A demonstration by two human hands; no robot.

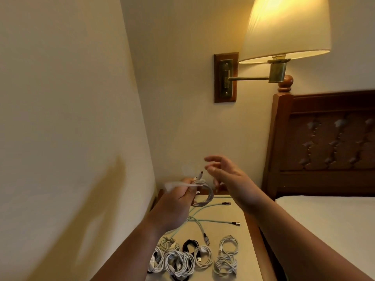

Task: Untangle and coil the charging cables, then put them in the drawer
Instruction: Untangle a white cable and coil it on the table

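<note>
Cream nightstand (248,238) under a lit wall lamp (284,27). Above the nightstand, the left hand (175,201) grips a white coiled cable (204,194); the right hand (229,179) hovers, fingers spread, holding nothing. Coiled cables (194,259) crowd the nightstand's near edge, with a mint cable (199,220) loose mid-top.

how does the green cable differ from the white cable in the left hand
The green cable lies loose and uncoiled on the nightstand; the white cable is coiled and held in the left hand. The green cable splits into several dark-tipped ends; the white cable shows one plug sticking up. Both are charging cables.
</note>
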